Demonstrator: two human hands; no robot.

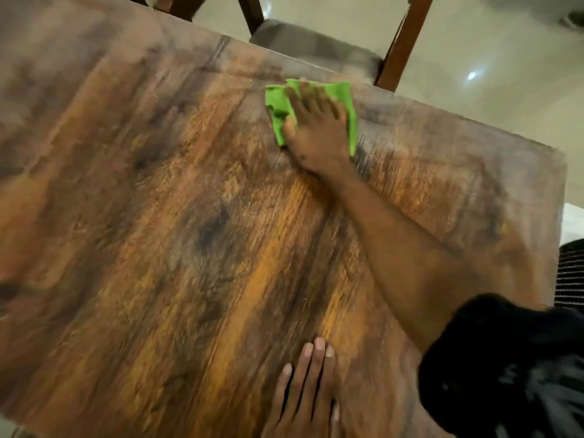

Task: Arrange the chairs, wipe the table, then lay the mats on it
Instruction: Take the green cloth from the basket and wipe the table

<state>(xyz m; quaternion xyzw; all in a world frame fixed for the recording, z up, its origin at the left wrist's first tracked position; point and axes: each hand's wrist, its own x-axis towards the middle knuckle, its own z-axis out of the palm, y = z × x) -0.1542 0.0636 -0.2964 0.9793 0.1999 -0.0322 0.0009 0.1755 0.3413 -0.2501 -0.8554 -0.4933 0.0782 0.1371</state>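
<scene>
Right hand [316, 128] flat, fingers spread, pressing cloth [343, 102] near far edge of table [158, 216]; left hand [305, 393] flat, fingers straight, bracing near edge. Cloth likely soft, light, prone to bunching: press through centre.

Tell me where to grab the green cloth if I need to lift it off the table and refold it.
Pinch the green cloth at its bunched left edge, coming in from the left. That side sticks out from under the right hand, which presses flat on the middle. It lies close to the far edge of the table, so the near-left approach looks clearest.
</scene>
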